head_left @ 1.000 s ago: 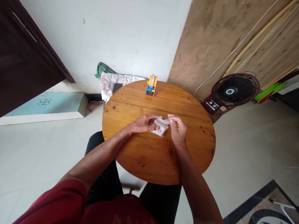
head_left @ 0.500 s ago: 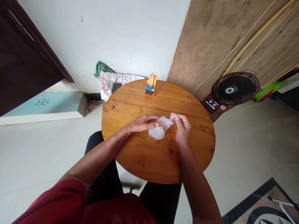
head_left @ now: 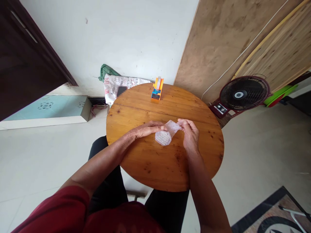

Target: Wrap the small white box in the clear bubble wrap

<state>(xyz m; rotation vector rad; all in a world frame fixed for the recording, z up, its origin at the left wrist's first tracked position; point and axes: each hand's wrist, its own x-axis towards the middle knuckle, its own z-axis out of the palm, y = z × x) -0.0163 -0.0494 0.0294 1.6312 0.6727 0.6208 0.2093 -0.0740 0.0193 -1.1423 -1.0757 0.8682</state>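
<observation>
Packet [head_left: 163,138] of clear, crinkled plastic, it's at about the middle of the round table [head_left: 153,165], between the person's hands. I see the left hand [head_left: 152,128] holding it, thumb across the top, while the right hand [head_left: 190,133] pinches its loose end. An orange tape dispenser [head_left: 157,89] stands near the table's far edge, a printed sack [head_left: 113,84] lies beyond its far left, and a fan [head_left: 244,94] stands to its right.
</observation>
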